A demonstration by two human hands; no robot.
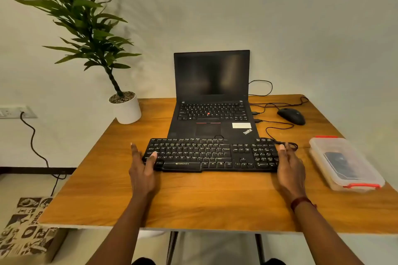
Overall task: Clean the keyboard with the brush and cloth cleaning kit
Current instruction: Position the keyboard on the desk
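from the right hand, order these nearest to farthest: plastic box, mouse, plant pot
From the right hand:
1. Plastic box, just to its right.
2. Mouse, farther back on the table.
3. Plant pot, far corner on the left.

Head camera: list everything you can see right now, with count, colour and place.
keyboard: 1, black, desk centre, near edge
laptop: 1, black, open, behind keyboard
mouse: 1, black, right of laptop
cables: several, black, right of laptop
plastic box: 1, clear with red clips, closed, desk right; dark item inside
potted plant: 1, green in white pot, desk's far-left corner
desk: 1, wooden
wall socket: 1, white, left wall, cable plugged
patterned bag: 1, brown, floor left
left hand: open, at keyboard's left end
right hand: open, at keyboard's right end
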